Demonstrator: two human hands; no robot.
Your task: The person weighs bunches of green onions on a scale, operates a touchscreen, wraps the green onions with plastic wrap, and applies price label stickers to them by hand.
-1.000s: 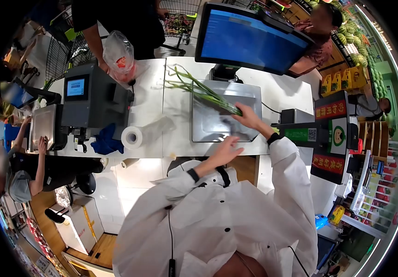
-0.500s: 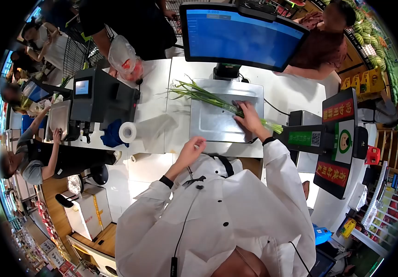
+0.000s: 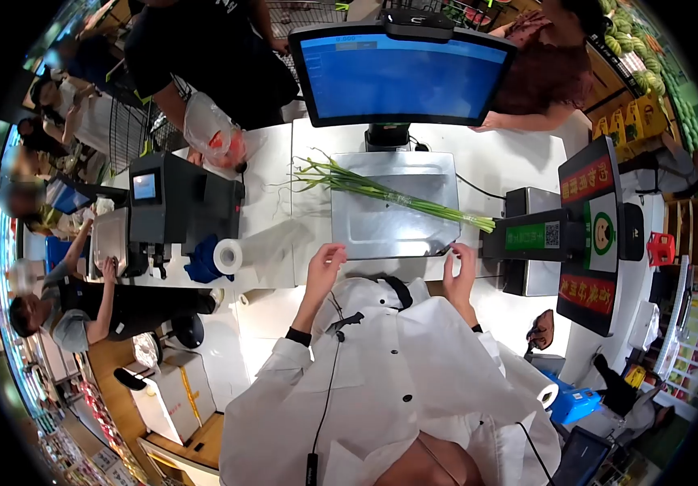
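A bunch of long green stalks [image 3: 397,197] lies slanting across the metal scale plate [image 3: 365,231], its leafy tips past the left edge and its pale ends past the right edge. My left hand [image 3: 327,266] is at the plate's front left corner, holding nothing, fingers loosely curled and apart. Near the front right corner, my right hand [image 3: 459,271] is raised with thumb and fingers apart and nothing between them. Neither hand touches the stalks. Behind the plate stands a large monitor [image 3: 401,77] with a blue display.
Left on the counter [image 3: 272,178] are a roll of clear bags [image 3: 230,256], a blue cloth [image 3: 202,259], a printer [image 3: 170,198] and a plastic bag of red items [image 3: 217,138] near a person's hand. A sign stand [image 3: 600,235] is at right. People stand across the counter.
My right hand has let go of the stalks and drawn back to the plate's front edge. The stalks now rest on the plate. My left hand has stayed near the front left corner.
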